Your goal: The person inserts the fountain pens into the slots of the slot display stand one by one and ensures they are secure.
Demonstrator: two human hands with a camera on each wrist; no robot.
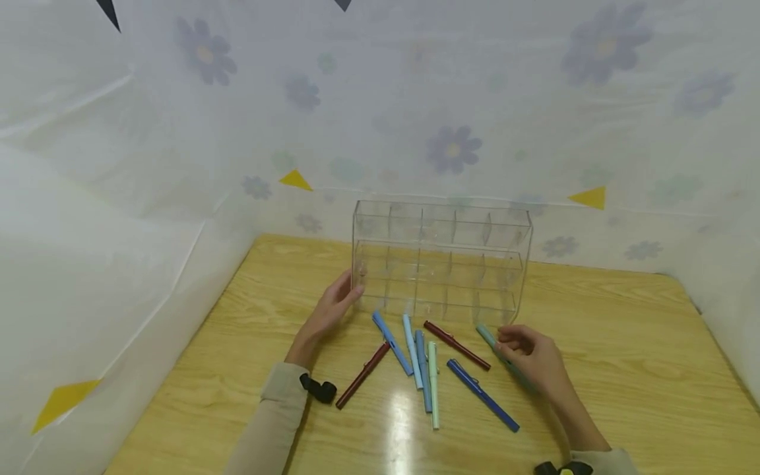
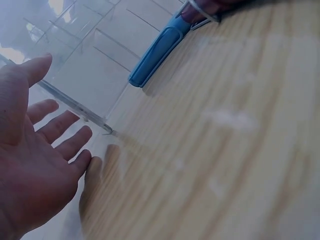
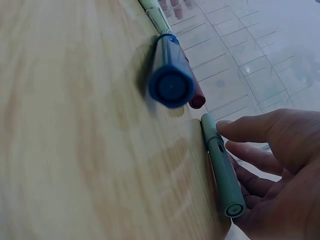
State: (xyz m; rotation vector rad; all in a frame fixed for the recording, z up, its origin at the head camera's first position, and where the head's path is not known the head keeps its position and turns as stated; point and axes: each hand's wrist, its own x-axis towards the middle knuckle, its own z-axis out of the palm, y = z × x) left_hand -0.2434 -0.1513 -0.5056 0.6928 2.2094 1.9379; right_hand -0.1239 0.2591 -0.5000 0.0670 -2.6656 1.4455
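Note:
At the left end of a clear compartmented organizer (image 1: 418, 264) is my left hand (image 1: 332, 309), thumb in front of its side edge. The left wrist view shows that hand's (image 2: 42, 165) fingers extended and spread beside the clear wall. My right hand (image 1: 539, 359) is at a grey-green pen (image 1: 488, 336) lying aslant to the right. In the right wrist view, the thumb and curled fingers pinch this green pen (image 3: 223, 175) near its cap end. Next to it lie a dark blue pen (image 1: 483, 396) and a dark red pen (image 1: 457, 345).
More pens lie before the organizer: a blue pen (image 1: 393, 343), a light blue pen (image 1: 412, 349), a grey-blue pen (image 1: 423, 373), a pale green pen (image 1: 433, 386) and another dark red pen (image 1: 362, 376). Behind the wooden table (image 1: 623, 369) hangs a flowered white sheet (image 1: 380, 125).

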